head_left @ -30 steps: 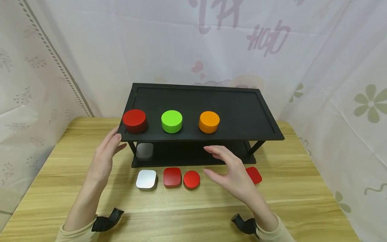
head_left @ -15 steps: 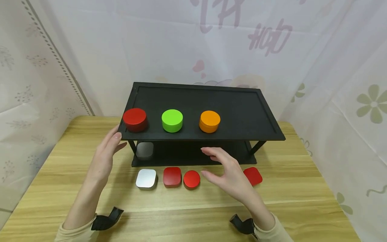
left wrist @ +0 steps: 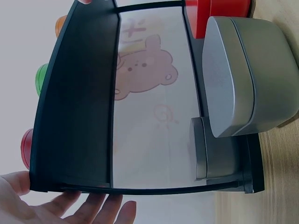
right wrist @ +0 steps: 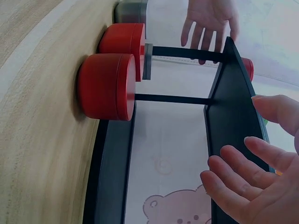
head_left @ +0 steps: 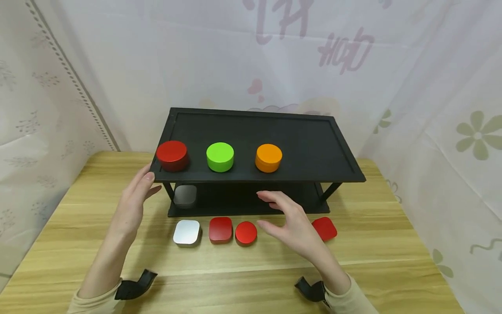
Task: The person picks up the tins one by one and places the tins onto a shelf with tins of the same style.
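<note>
A black two-tier shelf (head_left: 251,131) stands on the wooden table. My left hand (head_left: 131,205) is at its left front corner, thumb right at the top tier's edge and fingers extended along the side, as the left wrist view shows. Before the lower tier, my right hand (head_left: 292,222) hovers with thumb and fingers apart and nothing between them. On the top tier sit a round red tin (head_left: 172,156), a round green tin (head_left: 220,157) and a round orange tin (head_left: 268,158). A grey square tin (head_left: 185,196) stands at the lower tier's left end.
In front of the shelf stand a silver square tin (head_left: 186,232), a red square tin (head_left: 220,230) and a small round red tin (head_left: 246,233). Another red tin (head_left: 324,229) is partly hidden behind my right hand. A patterned curtain (head_left: 196,56) hangs behind.
My right hand has shifted slightly left, uncovering more of the red tin at the right. My left hand stays at the shelf's corner. The head view has swayed a little.
</note>
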`<state>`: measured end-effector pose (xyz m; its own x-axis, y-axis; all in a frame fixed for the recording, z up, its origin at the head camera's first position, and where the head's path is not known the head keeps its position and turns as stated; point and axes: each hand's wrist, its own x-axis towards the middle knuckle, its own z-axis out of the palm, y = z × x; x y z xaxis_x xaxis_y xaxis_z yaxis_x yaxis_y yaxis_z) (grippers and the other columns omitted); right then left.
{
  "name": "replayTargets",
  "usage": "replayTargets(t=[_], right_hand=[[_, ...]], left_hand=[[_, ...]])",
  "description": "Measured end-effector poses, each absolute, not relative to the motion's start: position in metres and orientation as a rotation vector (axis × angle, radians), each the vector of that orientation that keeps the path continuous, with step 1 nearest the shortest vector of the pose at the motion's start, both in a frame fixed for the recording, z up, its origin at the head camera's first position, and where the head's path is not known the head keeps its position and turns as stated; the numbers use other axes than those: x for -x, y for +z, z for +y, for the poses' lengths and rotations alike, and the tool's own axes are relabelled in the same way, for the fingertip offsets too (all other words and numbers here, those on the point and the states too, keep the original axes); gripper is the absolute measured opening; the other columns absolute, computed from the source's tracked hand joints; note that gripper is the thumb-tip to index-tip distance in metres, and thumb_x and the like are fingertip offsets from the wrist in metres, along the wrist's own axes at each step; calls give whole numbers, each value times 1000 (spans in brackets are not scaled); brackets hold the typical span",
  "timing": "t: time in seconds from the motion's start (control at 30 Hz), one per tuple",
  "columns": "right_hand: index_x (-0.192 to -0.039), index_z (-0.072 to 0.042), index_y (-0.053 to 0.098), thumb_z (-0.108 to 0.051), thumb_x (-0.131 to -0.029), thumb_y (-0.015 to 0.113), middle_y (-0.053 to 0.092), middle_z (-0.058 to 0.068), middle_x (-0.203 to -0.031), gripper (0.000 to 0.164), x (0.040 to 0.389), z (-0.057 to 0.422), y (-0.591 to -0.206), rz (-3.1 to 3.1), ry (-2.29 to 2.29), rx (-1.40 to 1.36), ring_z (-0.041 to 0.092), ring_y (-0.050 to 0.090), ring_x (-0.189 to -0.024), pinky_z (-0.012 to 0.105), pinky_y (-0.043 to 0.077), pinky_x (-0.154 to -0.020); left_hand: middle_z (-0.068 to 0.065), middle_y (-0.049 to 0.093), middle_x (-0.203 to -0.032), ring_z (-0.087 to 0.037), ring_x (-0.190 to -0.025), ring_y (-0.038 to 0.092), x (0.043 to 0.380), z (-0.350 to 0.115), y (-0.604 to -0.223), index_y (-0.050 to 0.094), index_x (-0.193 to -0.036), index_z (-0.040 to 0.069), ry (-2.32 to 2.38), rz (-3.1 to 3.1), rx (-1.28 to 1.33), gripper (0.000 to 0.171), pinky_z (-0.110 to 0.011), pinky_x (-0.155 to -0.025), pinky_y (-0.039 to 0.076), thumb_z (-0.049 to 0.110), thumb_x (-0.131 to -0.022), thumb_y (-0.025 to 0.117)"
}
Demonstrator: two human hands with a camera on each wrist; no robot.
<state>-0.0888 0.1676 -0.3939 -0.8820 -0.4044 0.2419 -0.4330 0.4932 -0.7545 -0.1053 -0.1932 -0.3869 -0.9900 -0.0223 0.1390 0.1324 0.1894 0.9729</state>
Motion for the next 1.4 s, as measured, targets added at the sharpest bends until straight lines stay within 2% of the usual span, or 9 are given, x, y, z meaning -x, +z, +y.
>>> replayTargets(t=[0.27, 0.53, 0.8, 1.1, 1.4], right_hand=[[-143, -21, 57, -13, -89, 82, 61, -4, -142, 60, 93, 167, -400, -2732, 1387, -741, 21, 60, -132, 44, 55, -110], [-147, -19, 54, -17, -89, 82, 61, 8, -143, 64, 95, 165, -405, -2814, 1396, -730, 27, 59, -131, 50, 54, -109], [-147, -19, 54, -21, -89, 82, 61, 5, -143, 64, 96, 161, -413, -2892, 1380, -723, 22, 60, -129, 45, 54, -110], [-150, -18, 51, -24, -90, 81, 58, 1, -148, 67, 98, 155, -423, -3023, 1339, -743, 21, 59, -131, 46, 52, -113], [-150, -17, 51, -24, -89, 82, 60, 1, -145, 69, 97, 151, -432, -3064, 1254, -773, 22, 60, -129, 44, 54, -111]], left_hand=[[8, 48, -154, 0, -132, 44, 106, -194, -388, 41, -158, 15, -1964, -2301, 103, 53, -8, -97, 45, 40, -111, 40], [12, 50, -149, 0, -130, 46, 106, -195, -389, 42, -158, 15, -1936, -2309, 117, 51, -7, -97, 46, 38, -112, 39], [12, 50, -149, -2, -132, 44, 107, -195, -390, 42, -158, 14, -1943, -2297, 137, 51, -8, -97, 46, 36, -112, 39], [12, 49, -150, -3, -132, 45, 105, -196, -392, 42, -158, 16, -1954, -2299, 133, 50, -8, -96, 46, 36, -112, 39], [15, 52, -145, -1, -130, 47, 107, -197, -392, 44, -157, 15, -1955, -2286, 143, 50, -8, -97, 46, 35, -112, 40]])
